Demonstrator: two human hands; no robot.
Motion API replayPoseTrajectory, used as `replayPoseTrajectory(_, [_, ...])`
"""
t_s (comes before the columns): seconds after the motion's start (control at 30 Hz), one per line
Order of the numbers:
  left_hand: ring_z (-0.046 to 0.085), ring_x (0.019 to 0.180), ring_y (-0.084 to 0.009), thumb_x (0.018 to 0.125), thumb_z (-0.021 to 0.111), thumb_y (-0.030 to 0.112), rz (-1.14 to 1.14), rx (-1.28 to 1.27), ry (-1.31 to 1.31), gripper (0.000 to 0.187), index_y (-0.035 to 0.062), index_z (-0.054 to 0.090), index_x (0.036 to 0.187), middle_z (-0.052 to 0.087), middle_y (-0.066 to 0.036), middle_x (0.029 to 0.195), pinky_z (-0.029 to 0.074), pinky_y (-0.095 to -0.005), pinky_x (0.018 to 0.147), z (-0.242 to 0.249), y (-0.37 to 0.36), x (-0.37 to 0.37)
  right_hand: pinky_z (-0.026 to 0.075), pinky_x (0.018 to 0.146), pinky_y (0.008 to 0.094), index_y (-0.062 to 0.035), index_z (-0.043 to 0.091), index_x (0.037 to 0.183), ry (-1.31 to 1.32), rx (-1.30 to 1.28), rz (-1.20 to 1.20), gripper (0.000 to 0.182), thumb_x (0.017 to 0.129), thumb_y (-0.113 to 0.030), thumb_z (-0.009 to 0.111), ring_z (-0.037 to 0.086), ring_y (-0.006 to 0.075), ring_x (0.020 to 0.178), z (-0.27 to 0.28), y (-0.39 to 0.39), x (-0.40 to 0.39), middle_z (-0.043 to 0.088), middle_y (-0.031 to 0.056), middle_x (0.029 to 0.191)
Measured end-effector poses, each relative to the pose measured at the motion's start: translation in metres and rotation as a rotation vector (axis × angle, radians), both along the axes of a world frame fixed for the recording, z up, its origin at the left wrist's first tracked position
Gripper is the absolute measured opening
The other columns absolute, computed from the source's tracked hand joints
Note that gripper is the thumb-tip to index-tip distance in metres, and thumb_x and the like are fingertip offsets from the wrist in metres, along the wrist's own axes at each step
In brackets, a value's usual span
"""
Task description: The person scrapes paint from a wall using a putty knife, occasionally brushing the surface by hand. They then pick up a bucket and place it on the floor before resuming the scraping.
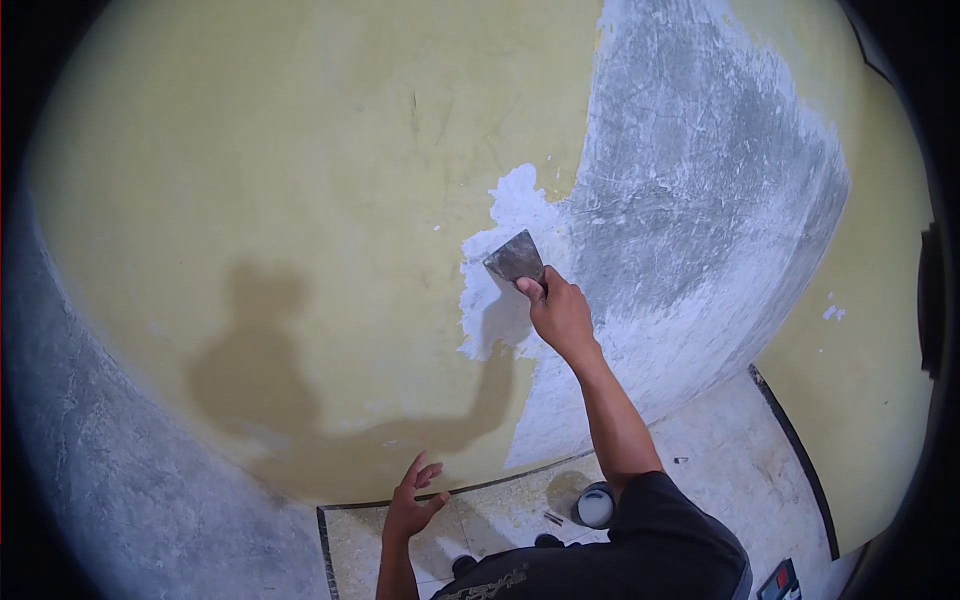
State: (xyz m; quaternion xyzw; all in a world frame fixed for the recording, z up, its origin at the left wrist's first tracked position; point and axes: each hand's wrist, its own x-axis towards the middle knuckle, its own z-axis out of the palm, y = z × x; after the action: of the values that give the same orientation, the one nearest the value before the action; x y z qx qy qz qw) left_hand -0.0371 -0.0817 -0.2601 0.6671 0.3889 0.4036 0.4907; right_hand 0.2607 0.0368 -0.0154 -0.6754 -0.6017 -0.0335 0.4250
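Note:
My right hand (562, 314) is closed round the handle of a putty knife (517, 260). Its wide grey blade is against or just in front of the wall, over a bare white patch (482, 285) with ragged edges. Yellow paint (330, 180) covers the wall to the left of that patch. To its right is a large grey and white scraped area (690, 180). Low on the left, my left hand (412, 500) is held up with its fingers apart and nothing in it, in front of the wall's base.
A round container (595, 506) with pale contents stands on the floor near my right side. Small thin pieces (553, 518) lie beside it. Dark skirting (795, 450) edges the wall on the right. A dark and red object (779, 580) sits at the lower right.

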Motion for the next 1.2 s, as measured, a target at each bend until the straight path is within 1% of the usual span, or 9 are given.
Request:
replayPoseTrajectory(0.17, [0.057,0.124,-0.0275,0.080,0.079,0.018,-0.027,-0.018,-0.003,0.090,0.0056,0.026,0.151,0.059,-0.017,0.134,0.044,-0.0412,0.103,0.002,0.003,0.001,0.046,0.066,0.0582,-0.0001,0.056,0.092,-0.047,0.020,0.008,0.040,0.097,-0.040,0.055,0.062,0.0501,0.076,0.038,0.013,-0.021,0.065,0.0280,0.076])
replayPoseTrajectory(0.33, [0.057,0.124,-0.0277,0.080,0.079,0.019,-0.029,0.007,0.002,0.090,0.0060,0.027,0.151,0.059,-0.017,0.134,0.044,-0.0411,0.103,0.001,0.000,0.002,0.045,0.066,0.0590,0.0002,0.056,0.093,0.006,-0.038,0.040,0.038,0.097,-0.037,0.055,0.061,0.0510,0.075,-0.006,0.004,-0.010,0.064,0.0289,0.074])
replayPoseTrajectory(0.4, [0.057,0.124,-0.0276,0.080,0.079,0.019,-0.015,-0.045,-0.021,0.090,0.0066,0.027,0.152,0.059,-0.017,0.133,0.044,-0.0411,0.104,-0.002,-0.003,0.000,0.046,0.066,0.0592,0.0002,0.056,0.092,-0.020,-0.011,-0.001,0.038,0.097,-0.037,0.054,0.061,0.0510,0.073,-0.006,0.003,-0.011,0.064,0.0287,0.073])
replayPoseTrajectory(0.57, [0.057,0.124,-0.0273,0.080,0.079,0.018,-0.056,-0.041,0.008,0.089,0.0067,0.027,0.152,0.060,-0.018,0.133,0.044,-0.0406,0.104,-0.003,0.000,0.003,0.048,0.065,0.0579,-0.0003,0.056,0.092,-0.090,0.044,0.000,0.038,0.098,-0.038,0.053,0.063,0.0493,0.073,0.039,0.009,-0.037,0.065,0.0276,0.073])
replayPoseTrajectory(0.73, [0.056,0.126,-0.0268,0.081,0.078,0.017,-0.038,-0.052,-0.012,0.088,0.0065,0.026,0.152,0.058,-0.018,0.134,0.043,-0.0400,0.105,-0.001,-0.010,0.001,0.049,0.063,0.0573,-0.0016,0.056,0.092,-0.125,-0.041,-0.099,0.038,0.097,-0.040,0.054,0.064,0.0473,0.071,-0.013,-0.007,-0.016,0.065,0.0272,0.071])
replayPoseTrajectory(0.9, [0.055,0.126,-0.0264,0.081,0.078,0.016,-0.081,-0.103,-0.050,0.088,0.0059,0.026,0.152,0.058,-0.018,0.135,0.042,-0.0399,0.106,-0.003,-0.015,0.003,0.049,0.061,0.0566,-0.0025,0.056,0.095,-0.195,-0.034,-0.038,0.040,0.097,-0.042,0.053,0.064,0.0471,0.069,0.026,0.002,-0.038,0.064,0.0267,0.069])
replayPoseTrajectory(1.03, [0.055,0.126,-0.0260,0.081,0.078,0.016,-0.084,-0.079,0.007,0.089,0.0055,0.026,0.152,0.058,-0.017,0.135,0.042,-0.0398,0.106,0.004,-0.015,0.004,0.050,0.060,0.0558,-0.0030,0.057,0.097,-0.223,-0.044,-0.036,0.039,0.097,-0.042,0.053,0.065,0.0468,0.070,-0.005,-0.003,-0.026,0.065,0.0262,0.070])
replayPoseTrajectory(1.1, [0.055,0.126,-0.0258,0.081,0.077,0.017,-0.058,-0.063,-0.023,0.088,0.0060,0.026,0.152,0.058,-0.016,0.135,0.042,-0.0396,0.106,0.004,-0.019,0.002,0.049,0.063,0.0563,-0.0031,0.057,0.099,-0.164,-0.149,-0.045,0.039,0.097,-0.041,0.053,0.065,0.0463,0.071,-0.022,-0.009,-0.013,0.065,0.0260,0.071])
replayPoseTrajectory(1.2, [0.055,0.126,-0.0258,0.082,0.077,0.016,-0.078,-0.127,-0.090,0.086,0.0058,0.027,0.152,0.058,-0.016,0.135,0.042,-0.0395,0.105,-0.009,-0.019,0.005,0.049,0.063,0.0563,-0.0031,0.058,0.098,-0.165,-0.089,0.005,0.039,0.097,-0.041,0.053,0.065,0.0460,0.071,-0.007,0.003,-0.030,0.065,0.0257,0.071])
